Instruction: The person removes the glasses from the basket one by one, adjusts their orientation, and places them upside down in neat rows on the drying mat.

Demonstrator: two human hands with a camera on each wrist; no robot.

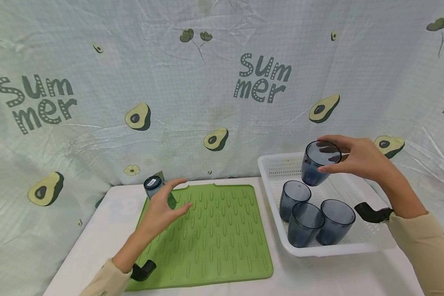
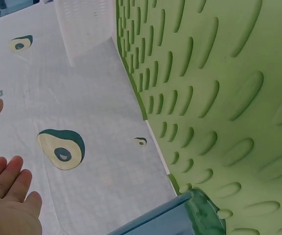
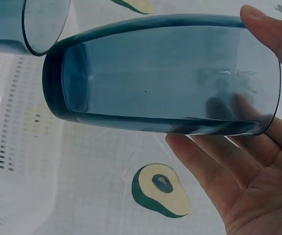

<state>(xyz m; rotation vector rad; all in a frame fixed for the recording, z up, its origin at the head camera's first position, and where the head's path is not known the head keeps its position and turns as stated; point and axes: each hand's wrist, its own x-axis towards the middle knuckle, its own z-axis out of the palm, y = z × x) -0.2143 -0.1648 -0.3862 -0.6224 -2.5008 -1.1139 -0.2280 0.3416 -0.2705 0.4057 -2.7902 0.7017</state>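
Note:
My right hand (image 1: 366,158) grips a blue drinking glass (image 1: 312,172) near its rim, thumb on one side and fingers on the other. This glass is upright above the white basket (image 1: 320,251), and the right wrist view shows it with nothing inside. Over the far left part of the green mat (image 1: 214,234), my left hand (image 1: 163,210) holds nothing, its thumb and fingers spread apart. Just beyond that hand an upside-down blue glass (image 1: 153,186) stands at the mat's far left corner, its lower part hidden by the hand in the head view.
Three more blue glasses, a rear one (image 1: 295,196), a front one (image 1: 305,225) and a right one (image 1: 336,222), stand upright in the basket's left half. Behind the white table (image 1: 114,218) hangs a curtain (image 1: 185,152) printed with avocados.

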